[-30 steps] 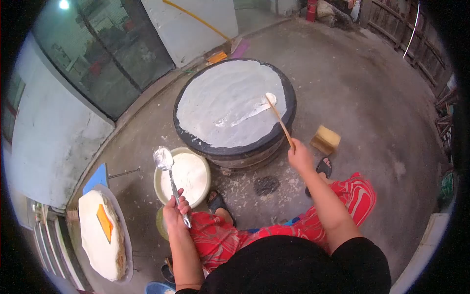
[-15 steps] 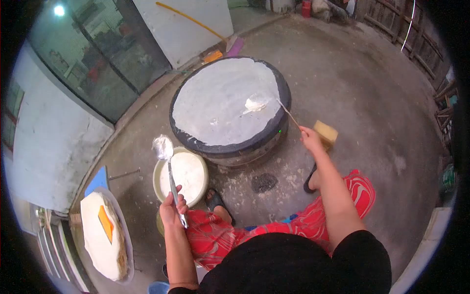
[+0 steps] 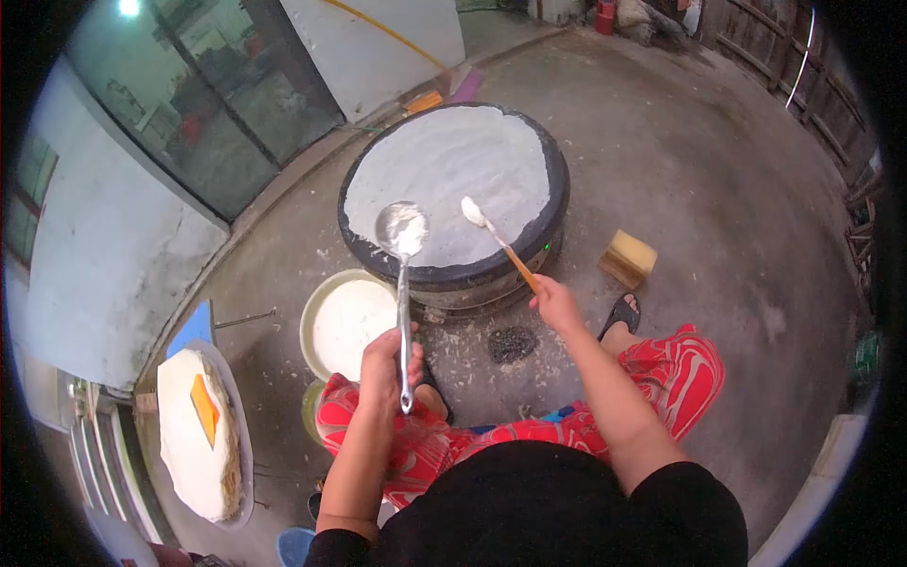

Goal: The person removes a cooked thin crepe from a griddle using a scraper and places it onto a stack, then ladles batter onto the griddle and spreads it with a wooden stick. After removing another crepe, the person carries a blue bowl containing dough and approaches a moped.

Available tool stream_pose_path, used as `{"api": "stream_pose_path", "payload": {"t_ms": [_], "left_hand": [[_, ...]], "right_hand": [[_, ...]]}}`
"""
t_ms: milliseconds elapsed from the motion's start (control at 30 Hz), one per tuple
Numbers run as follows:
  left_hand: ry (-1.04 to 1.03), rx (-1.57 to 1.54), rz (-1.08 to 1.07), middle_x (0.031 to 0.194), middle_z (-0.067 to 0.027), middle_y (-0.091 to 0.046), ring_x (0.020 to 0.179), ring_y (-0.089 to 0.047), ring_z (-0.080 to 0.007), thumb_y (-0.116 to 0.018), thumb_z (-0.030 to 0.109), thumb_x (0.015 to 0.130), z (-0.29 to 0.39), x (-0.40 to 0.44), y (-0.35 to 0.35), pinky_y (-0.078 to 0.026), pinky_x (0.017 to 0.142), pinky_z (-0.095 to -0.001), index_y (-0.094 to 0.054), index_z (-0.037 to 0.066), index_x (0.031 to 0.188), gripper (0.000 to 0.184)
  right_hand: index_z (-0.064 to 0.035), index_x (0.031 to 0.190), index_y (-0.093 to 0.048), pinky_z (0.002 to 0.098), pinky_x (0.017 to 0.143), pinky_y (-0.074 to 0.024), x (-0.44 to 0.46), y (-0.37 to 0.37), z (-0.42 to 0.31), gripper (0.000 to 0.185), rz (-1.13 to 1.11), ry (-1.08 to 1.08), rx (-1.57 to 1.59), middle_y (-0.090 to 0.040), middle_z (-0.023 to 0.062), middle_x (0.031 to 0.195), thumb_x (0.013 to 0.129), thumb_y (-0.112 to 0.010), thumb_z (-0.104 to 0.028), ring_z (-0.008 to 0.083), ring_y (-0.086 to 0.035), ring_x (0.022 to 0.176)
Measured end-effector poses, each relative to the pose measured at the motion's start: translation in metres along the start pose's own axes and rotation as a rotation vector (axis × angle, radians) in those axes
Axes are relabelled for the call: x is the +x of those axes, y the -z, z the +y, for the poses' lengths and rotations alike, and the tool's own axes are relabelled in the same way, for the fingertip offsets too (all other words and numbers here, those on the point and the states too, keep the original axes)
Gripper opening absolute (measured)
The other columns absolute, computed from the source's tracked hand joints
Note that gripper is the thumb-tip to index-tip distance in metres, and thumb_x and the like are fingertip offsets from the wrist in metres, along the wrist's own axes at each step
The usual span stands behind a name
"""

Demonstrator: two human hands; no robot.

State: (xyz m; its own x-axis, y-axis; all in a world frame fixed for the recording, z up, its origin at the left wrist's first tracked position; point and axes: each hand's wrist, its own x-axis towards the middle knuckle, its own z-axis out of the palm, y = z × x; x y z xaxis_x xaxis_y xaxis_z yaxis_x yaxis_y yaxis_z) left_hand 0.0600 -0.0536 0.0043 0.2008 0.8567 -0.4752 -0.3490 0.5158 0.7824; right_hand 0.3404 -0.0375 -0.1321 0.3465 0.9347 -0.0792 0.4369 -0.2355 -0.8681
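Note:
A thin pale sheet of batter (image 3: 463, 165) covers most of a round black griddle (image 3: 559, 203) in front of me. My left hand (image 3: 385, 369) is closed round the handle of a metal ladle (image 3: 404, 283), whose bowl holds white batter near the griddle's front left edge. In my right hand (image 3: 556, 302) is the wooden handle of a spatula (image 3: 510, 253). Its far end carries a white lump of batter above the sheet. Below the ladle, partly behind my left hand, stands a round tub of white batter (image 3: 345, 321).
A stack of pale flat sheets (image 3: 194, 444) with an orange scraper (image 3: 204, 408) on it stands at my left. A yellowish block (image 3: 631, 255) lies on the floor right of the griddle. A blue bucket (image 3: 295, 546) is near my left side.
The ladle has moved right and forward, from over the tub to the griddle's edge. My right hand has drawn the spatula left and toward me, lifting the lump of batter.

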Motion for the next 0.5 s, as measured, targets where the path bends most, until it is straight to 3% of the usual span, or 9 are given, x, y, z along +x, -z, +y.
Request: {"api": "stream_pose_path", "payload": {"t_ms": [133,200,267,400,500], "left_hand": [[-0.01,0.096,0.02,0.06,-0.0089,-0.051,0.039,-0.042,-0.0128,-0.037,0.018,0.089,-0.008,0.021,-0.013,-0.035,0.033,-0.0248,-0.046,-0.002,0.101,0.025],[-0.048,0.251,0.069,0.06,-0.0084,-0.051,0.04,-0.042,-0.0128,-0.036,0.02,0.09,-0.012,0.03,-0.02,-0.036,0.033,-0.0249,-0.048,-0.001,0.096,0.025],[-0.059,0.264,0.08,0.06,-0.0077,-0.051,0.04,-0.042,-0.0124,-0.037,0.02,0.09,-0.019,0.045,-0.024,-0.036,0.034,-0.0249,-0.049,-0.001,0.091,0.024],[-0.098,0.369,0.157,0.062,-0.0077,-0.052,0.043,-0.043,-0.0115,-0.039,0.021,0.088,-0.021,0.063,-0.041,-0.037,0.035,-0.0256,-0.05,-0.002,0.09,0.026],[-0.124,0.434,0.196,0.061,-0.0089,-0.05,0.041,-0.042,-0.0129,-0.038,0.016,0.085,-0.029,0.081,-0.045,-0.037,0.034,-0.0273,-0.05,-0.002,0.087,0.022]], "right_hand": [[-0.0117,0.113,-0.054,0.0318,0.061,-0.0467,0.003,0.005,0.002,0.029,0.02,0.071,0.125,-0.063,0.0083,0.068,0.088,-0.041,-0.013,0.0186,-0.062,0.064],[-0.0112,0.113,-0.054,0.0325,0.062,-0.0469,-0.004,0.003,0.002,0.029,0.118,-0.117,0.072,-0.063,0.0088,0.068,0.087,-0.042,-0.012,0.0196,-0.062,0.064],[-0.0066,0.113,-0.054,0.028,0.058,-0.0457,-0.016,-0.025,0.002,0.028,0.082,-0.053,0.043,-0.063,0.0065,0.066,0.089,-0.041,-0.012,0.0125,-0.059,0.06],[-0.0065,0.113,-0.054,0.0278,0.058,-0.0456,-0.017,-0.032,-0.009,0.028,0.02,0.027,0.168,-0.063,0.007,0.066,0.089,-0.04,-0.011,0.0136,-0.059,0.059],[-0.0073,0.115,-0.052,0.0271,0.058,-0.0457,-0.014,-0.029,0.002,0.029,0.096,0.022,0.115,-0.063,0.0067,0.067,0.089,-0.041,-0.013,0.0135,-0.06,0.06]]}}
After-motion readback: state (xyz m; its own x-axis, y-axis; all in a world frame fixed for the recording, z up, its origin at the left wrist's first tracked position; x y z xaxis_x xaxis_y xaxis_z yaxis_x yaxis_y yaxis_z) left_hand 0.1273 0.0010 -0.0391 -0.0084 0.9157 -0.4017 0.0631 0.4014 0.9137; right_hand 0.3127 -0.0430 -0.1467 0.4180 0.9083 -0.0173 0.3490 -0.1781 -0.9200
